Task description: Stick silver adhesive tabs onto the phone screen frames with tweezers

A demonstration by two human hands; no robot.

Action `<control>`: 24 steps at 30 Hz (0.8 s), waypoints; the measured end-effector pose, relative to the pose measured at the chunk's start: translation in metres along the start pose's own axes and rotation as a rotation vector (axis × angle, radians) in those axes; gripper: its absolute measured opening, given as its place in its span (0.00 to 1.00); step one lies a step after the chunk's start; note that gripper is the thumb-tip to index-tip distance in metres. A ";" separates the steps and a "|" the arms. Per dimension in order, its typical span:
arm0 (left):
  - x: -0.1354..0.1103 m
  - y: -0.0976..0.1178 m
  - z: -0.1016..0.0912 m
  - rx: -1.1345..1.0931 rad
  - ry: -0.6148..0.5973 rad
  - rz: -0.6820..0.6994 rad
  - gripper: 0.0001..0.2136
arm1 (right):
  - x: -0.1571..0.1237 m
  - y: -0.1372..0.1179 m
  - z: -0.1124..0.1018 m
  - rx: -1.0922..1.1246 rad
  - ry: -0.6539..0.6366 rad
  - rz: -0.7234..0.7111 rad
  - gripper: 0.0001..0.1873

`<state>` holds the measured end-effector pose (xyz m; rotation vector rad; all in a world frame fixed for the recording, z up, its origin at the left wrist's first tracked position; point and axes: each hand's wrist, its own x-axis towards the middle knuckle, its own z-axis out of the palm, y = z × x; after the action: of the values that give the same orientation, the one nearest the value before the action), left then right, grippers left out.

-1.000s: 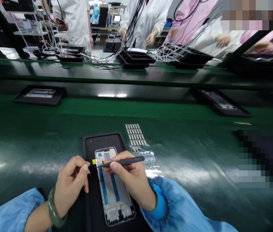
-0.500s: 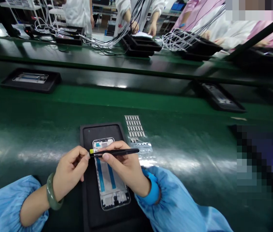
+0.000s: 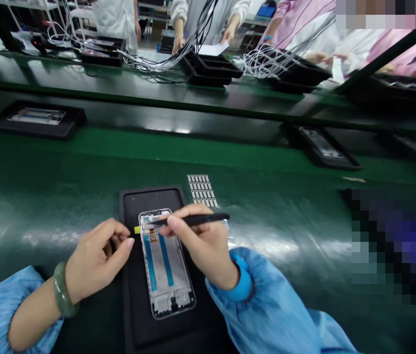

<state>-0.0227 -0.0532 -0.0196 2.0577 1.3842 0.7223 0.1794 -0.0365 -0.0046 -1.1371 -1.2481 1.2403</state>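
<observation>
A phone frame (image 3: pixel 163 280) with blue strips lies in a black tray (image 3: pixel 132 314). Black tweezers (image 3: pixel 208 218) are gripped in my right hand (image 3: pixel 204 241), their tips over the frame's upper part. A small gold-brown flex piece (image 3: pixel 152 235) shows on the frame below the tips. From the frame's upper left edge sticks out a yellow tab (image 3: pixel 137 229). My left hand (image 3: pixel 95 258) hovers by the tray's left side, fingers curled, thumb and forefinger slightly apart with nothing visible between them.
A sheet of small pale parts (image 3: pixel 202 189) lies beyond my right hand. Farther back are a left tray (image 3: pixel 71 125) and a right tray (image 3: pixel 311 147) with frames. A raised shelf (image 3: pixel 119 88) crosses behind, bearing cables (image 3: pixel 156 64) and trays. Several people work beyond.
My left hand has drawn back left from the tweezer tips, its fingers parting. My right hand has tilted the tweezers, bringing their tips over the phone frame. The flex piece now shows.
</observation>
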 end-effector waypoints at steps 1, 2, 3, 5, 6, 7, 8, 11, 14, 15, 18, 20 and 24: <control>0.001 -0.002 0.001 0.052 0.031 0.069 0.06 | 0.008 0.000 -0.003 -0.011 0.031 0.028 0.09; 0.001 -0.003 0.002 0.108 0.054 0.151 0.09 | 0.015 0.002 -0.005 -0.016 0.033 0.065 0.11; 0.002 -0.005 0.005 0.164 0.061 0.230 0.11 | 0.022 0.005 -0.008 -0.014 0.016 0.099 0.12; 0.004 -0.009 0.010 0.251 0.024 0.326 0.14 | 0.031 0.013 -0.012 -0.002 -0.036 0.148 0.14; 0.005 -0.010 0.012 0.278 -0.005 0.334 0.15 | 0.034 0.017 -0.013 0.000 -0.056 0.160 0.14; 0.006 -0.012 0.014 0.296 -0.038 0.329 0.16 | 0.035 0.020 -0.014 -0.006 -0.070 0.164 0.13; 0.006 -0.013 0.015 0.304 -0.068 0.319 0.16 | 0.035 0.022 -0.014 -0.018 -0.079 0.164 0.13; 0.005 -0.015 0.016 0.304 -0.106 0.292 0.17 | 0.032 0.026 -0.013 -0.075 -0.094 0.152 0.13; 0.004 -0.016 0.016 0.311 -0.113 0.288 0.17 | 0.029 0.027 -0.012 -0.110 -0.088 0.140 0.12; 0.004 -0.017 0.016 0.313 -0.114 0.289 0.17 | 0.028 0.028 -0.012 -0.119 -0.085 0.136 0.12; 0.004 -0.017 0.016 0.304 -0.115 0.289 0.17 | 0.028 0.029 -0.012 -0.146 -0.080 0.123 0.11; 0.004 -0.017 0.017 0.295 -0.119 0.285 0.18 | 0.027 0.029 -0.012 -0.159 -0.078 0.113 0.11; 0.004 -0.018 0.017 0.290 -0.122 0.278 0.17 | 0.026 0.030 -0.011 -0.173 -0.082 0.094 0.10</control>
<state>-0.0209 -0.0468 -0.0436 2.5119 1.2047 0.5176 0.1878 -0.0089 -0.0337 -1.2931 -1.3986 1.2778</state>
